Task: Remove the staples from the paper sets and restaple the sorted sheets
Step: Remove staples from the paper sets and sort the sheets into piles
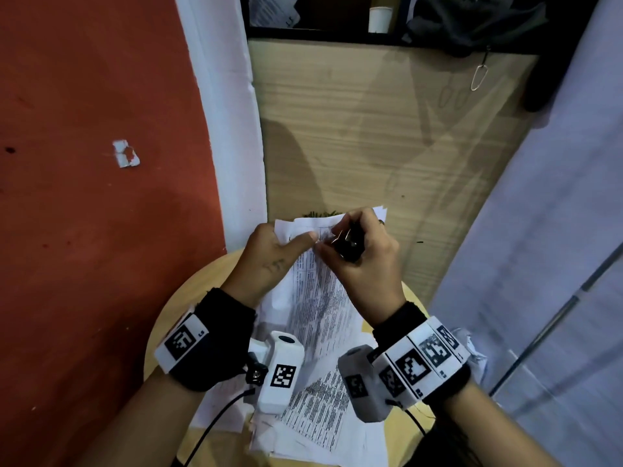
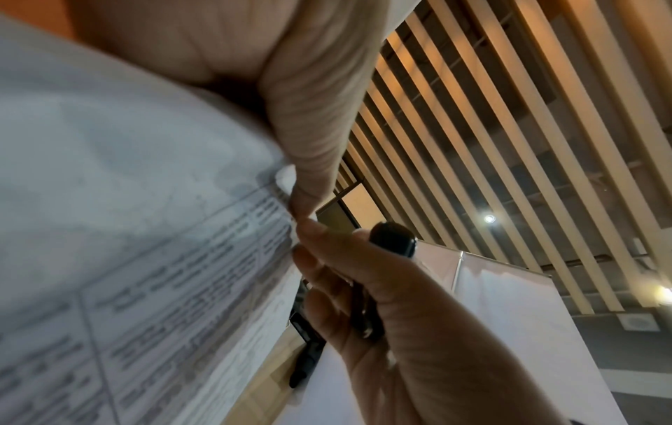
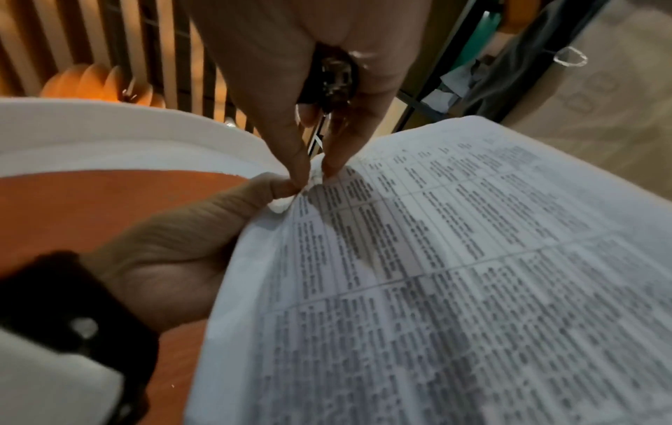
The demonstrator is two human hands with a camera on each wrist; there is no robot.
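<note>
The paper set is lifted above the round desk, its top corner pinched by the left hand, while the right hand, curled round a dark staple remover, pinches that same corner with its fingers, both hands touching there.

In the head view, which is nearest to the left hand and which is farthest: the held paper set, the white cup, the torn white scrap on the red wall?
Measured from the left hand:
1. Held paper set: gripped by the hand at its top corner, so touching.
2. Torn white scrap: up and to the left, on the red wall.
3. White cup: at the top of the picture, on the dark shelf.
</note>
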